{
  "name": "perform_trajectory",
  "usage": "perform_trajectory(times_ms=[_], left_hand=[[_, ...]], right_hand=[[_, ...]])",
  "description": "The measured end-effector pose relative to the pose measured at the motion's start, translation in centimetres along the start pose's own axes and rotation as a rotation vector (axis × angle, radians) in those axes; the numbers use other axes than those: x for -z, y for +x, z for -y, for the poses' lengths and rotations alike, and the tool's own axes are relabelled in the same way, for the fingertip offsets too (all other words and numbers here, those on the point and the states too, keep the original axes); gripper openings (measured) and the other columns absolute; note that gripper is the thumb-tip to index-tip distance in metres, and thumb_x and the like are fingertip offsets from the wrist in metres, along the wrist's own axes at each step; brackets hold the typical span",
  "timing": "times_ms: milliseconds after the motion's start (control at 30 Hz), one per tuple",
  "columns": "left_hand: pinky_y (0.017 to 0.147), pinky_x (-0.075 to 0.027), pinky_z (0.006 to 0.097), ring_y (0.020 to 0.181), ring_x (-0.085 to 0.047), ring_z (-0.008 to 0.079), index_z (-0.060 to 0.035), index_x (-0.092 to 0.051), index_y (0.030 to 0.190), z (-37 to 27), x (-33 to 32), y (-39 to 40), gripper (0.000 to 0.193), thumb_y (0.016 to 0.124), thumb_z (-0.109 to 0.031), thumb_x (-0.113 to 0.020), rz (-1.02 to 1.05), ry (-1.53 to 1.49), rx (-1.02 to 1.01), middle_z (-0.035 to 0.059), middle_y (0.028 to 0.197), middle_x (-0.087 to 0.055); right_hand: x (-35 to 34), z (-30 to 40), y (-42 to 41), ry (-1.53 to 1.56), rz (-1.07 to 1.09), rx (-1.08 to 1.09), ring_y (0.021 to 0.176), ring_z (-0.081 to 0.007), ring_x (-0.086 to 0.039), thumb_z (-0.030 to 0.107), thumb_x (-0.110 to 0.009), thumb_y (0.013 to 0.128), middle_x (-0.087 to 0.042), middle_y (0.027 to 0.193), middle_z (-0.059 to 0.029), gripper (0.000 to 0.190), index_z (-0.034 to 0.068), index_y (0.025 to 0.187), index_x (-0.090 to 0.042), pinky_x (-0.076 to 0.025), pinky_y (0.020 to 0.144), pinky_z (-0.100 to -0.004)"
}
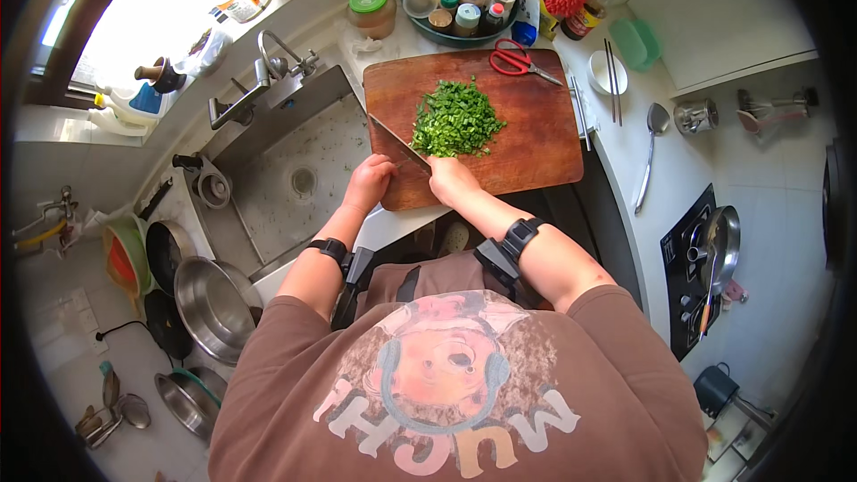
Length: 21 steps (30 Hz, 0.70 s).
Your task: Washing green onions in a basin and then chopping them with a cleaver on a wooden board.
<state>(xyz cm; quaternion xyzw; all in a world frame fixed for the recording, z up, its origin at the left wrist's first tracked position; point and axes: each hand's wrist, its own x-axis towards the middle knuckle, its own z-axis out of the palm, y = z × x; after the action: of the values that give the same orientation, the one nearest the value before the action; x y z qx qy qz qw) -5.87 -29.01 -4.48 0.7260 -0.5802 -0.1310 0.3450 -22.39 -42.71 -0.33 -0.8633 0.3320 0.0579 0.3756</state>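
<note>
A wooden cutting board [535, 127] lies on the counter in front of me, partly over the sink's right side. My right hand [448, 177] is closed around the handle of a kitchen knife [400, 142], whose blade points up and left over the board's left part. My left hand [373, 177] is at the board's lower left edge, left of the knife, with its fingers bent; whether it holds something small is hard to see. A heap of chopped green leaves [455, 118] lies mid-board, beyond the knife. Red-handled scissors [519, 61] rest at the board's upper right.
The steel sink [301, 181] with its faucet [268, 67] is left of the board. Behind the board stands a tray of bottles and jars [462, 40]. To the right are a white bowl with chopsticks [606, 73], a metal spatula [649, 154] and a pan on the stove [723, 248].
</note>
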Motion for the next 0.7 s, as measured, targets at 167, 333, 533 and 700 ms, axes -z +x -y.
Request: perform_trajectory(times_ms=[167,333,533,700], left_hand=[[0.075,-0.052,0.0385,0.084,-0.062,0.0298,-0.0064,-0.064,0.077,-1.0,0.9,-0.4,0.012,0.072,0.004,-0.066,-0.071,0.039,0.02,0.0075,0.083,-0.063],[0.076,-0.053,0.0396,0.083,-0.061,0.0306,-0.0053,-0.063,0.076,-1.3,1.4,-0.5,0.01,0.073,0.004,-0.064,-0.102,0.009,0.006,0.0089,0.085,-0.063],[0.082,-0.052,0.0368,0.093,-0.065,0.0275,-0.0057,-0.069,0.094,-1.3,3.9,2.3,0.016,0.081,0.002,-0.062,-0.352,0.029,0.177,0.0112,0.096,-0.068],[0.105,-0.043,0.0388,0.122,-0.056,0.0315,-0.0084,-0.062,0.126,-6.4,3.9,6.4,0.037,0.09,-0.013,-0.062,-0.089,-0.046,-0.044,0.014,0.127,-0.063]], right_hand=[[0.9,0.4,-1.7,-0.083,0.127,0.097,0.089,-0.0434,-0.067,0.011,-0.044,0.09,-0.067,0.093,-0.0285,0.024,-0.001,0.095,-0.064,-0.053,0.079,-0.0513],[0.2,-0.3,-1.0,0.014,0.001,0.053,0.091,-0.0449,-0.066,0.008,-0.046,0.088,-0.066,0.094,-0.0285,0.022,-0.002,0.095,-0.063,-0.052,0.08,-0.0517],[7.1,-1.0,-3.2,-0.321,-0.215,0.14,0.077,-0.0355,-0.069,0.01,-0.063,0.076,-0.069,0.081,-0.0164,0.031,0.005,0.105,-0.054,-0.055,0.065,-0.0482],[8.7,-3.3,-3.8,-0.451,-0.367,0.128,0.076,-0.0338,-0.068,0.01,-0.069,0.073,-0.068,0.08,-0.0141,0.042,0.003,0.108,-0.047,-0.054,0.065,-0.0448]])
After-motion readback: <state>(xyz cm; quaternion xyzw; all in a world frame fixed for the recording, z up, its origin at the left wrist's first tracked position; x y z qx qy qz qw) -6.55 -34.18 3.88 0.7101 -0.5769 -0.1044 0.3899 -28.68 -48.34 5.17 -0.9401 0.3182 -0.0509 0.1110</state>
